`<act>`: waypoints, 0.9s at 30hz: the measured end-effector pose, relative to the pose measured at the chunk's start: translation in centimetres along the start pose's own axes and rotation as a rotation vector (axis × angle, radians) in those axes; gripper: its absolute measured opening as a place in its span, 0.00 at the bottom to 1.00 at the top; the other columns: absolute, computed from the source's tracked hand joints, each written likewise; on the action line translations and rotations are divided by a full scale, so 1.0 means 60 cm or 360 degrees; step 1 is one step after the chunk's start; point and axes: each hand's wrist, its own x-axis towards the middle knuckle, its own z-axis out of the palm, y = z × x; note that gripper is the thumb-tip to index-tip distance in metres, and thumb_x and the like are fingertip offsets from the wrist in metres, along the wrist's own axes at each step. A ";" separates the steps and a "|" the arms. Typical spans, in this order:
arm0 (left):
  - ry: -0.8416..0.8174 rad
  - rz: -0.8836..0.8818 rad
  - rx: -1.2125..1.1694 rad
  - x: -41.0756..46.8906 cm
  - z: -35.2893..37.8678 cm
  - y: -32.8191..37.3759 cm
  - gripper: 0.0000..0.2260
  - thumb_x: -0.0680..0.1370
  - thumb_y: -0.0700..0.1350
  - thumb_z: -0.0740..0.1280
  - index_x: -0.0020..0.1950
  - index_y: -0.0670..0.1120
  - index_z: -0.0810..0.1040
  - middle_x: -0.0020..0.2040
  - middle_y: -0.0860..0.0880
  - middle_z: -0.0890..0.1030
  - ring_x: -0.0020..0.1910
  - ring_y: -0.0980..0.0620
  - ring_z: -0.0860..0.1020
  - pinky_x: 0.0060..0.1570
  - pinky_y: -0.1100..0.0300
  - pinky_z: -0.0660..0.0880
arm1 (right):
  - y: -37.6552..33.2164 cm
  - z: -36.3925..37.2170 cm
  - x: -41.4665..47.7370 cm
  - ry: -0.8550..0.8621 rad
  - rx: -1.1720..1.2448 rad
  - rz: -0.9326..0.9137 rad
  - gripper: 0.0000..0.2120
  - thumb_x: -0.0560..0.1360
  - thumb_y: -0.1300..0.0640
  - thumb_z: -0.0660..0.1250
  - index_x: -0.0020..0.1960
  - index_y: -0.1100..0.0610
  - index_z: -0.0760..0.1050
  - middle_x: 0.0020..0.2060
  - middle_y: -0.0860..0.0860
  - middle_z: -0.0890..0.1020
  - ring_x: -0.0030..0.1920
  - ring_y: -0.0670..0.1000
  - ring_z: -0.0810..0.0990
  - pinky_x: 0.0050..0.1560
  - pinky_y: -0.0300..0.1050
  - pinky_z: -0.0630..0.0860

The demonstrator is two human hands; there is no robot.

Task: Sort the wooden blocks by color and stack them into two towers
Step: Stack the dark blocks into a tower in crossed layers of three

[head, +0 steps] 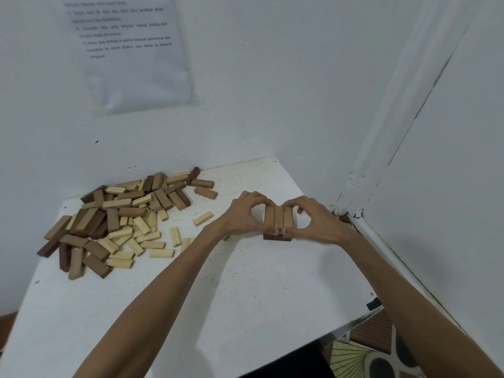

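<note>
Both hands work together: left hand (242, 214) and right hand (313, 222) pinch three brown blocks (278, 217) by their ends, atop a darker layer (275, 237) near the surface's (245, 285) right edge. Probably light, rigid and slick, so squeeze evenly. Mixed pile (122, 219) lies toward the far-left corner.

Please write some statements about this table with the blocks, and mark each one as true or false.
1. The left hand and the right hand both grip the brown stack. True.
2. The stack's top layer shows three blocks side by side. True.
3. The loose pile lies to the right of the stack. False: it lies to its left.
4. The pile holds only light blocks. False: light and dark blocks are mixed in it.
5. A printed sheet hangs on the wall. True.
</note>
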 end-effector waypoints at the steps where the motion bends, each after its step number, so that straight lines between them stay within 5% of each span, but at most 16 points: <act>1: -0.0018 -0.0009 -0.0013 -0.002 -0.001 0.002 0.34 0.61 0.67 0.76 0.65 0.59 0.76 0.63 0.61 0.74 0.64 0.57 0.65 0.68 0.47 0.64 | 0.000 0.000 0.000 -0.0018 -0.0003 0.0016 0.32 0.70 0.41 0.77 0.70 0.38 0.68 0.61 0.33 0.72 0.59 0.39 0.70 0.53 0.32 0.65; 7: -0.0096 -0.0049 -0.0038 -0.021 -0.008 0.001 0.46 0.60 0.65 0.80 0.75 0.57 0.68 0.66 0.62 0.73 0.67 0.57 0.65 0.71 0.46 0.64 | 0.008 -0.007 -0.003 -0.0082 0.0010 0.0056 0.47 0.67 0.38 0.79 0.78 0.39 0.58 0.65 0.35 0.70 0.61 0.40 0.69 0.56 0.34 0.66; 12: -0.0061 -0.0055 -0.0061 -0.028 -0.018 -0.005 0.37 0.64 0.58 0.82 0.70 0.58 0.73 0.61 0.70 0.69 0.68 0.59 0.65 0.72 0.46 0.64 | 0.007 -0.007 0.005 -0.0088 -0.0057 0.0013 0.42 0.65 0.34 0.77 0.74 0.41 0.65 0.65 0.36 0.70 0.62 0.40 0.69 0.59 0.42 0.69; 17: -0.0002 -0.0040 -0.0054 -0.018 -0.015 -0.008 0.32 0.63 0.60 0.81 0.65 0.61 0.76 0.61 0.67 0.74 0.68 0.61 0.64 0.72 0.46 0.63 | 0.006 -0.005 0.011 -0.0041 -0.0098 -0.0040 0.37 0.64 0.31 0.75 0.69 0.40 0.69 0.63 0.35 0.71 0.62 0.42 0.69 0.62 0.46 0.71; 27: 0.0023 -0.0119 -0.0095 -0.018 -0.005 -0.006 0.30 0.64 0.60 0.81 0.64 0.60 0.77 0.61 0.57 0.73 0.64 0.57 0.68 0.71 0.49 0.64 | 0.008 -0.001 0.014 -0.0047 -0.0061 0.0026 0.33 0.68 0.39 0.79 0.68 0.42 0.70 0.61 0.37 0.73 0.60 0.42 0.70 0.55 0.38 0.67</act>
